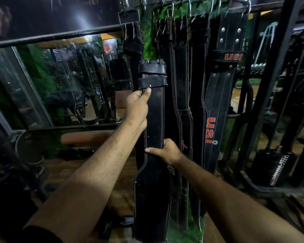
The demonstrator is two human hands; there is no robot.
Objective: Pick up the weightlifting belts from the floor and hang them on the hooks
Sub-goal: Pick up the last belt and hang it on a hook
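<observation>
Belt in hand: black leather weightlifting belt [154, 120], held vertical in front of the rack, buckle end up; not yet hooked.
L grip: left hand [137, 104] closed round belt's upper part, just below the keeper loops.
R grip: right hand [167, 150] closed round belt's mid section, thumb across the face.
Done: several belts hung already, incl. USI belt [223, 76].
Hooks: metal hooks [172, 9] on top rail, well above buckle.
Left: belt to be raised, buckle set on a hook (est.). Floor belts: none visible; cannot tell.

Hung belts [181, 71] crowd hooks [191, 6] (right side); gap [147, 32] above held belt [154, 120].
</observation>
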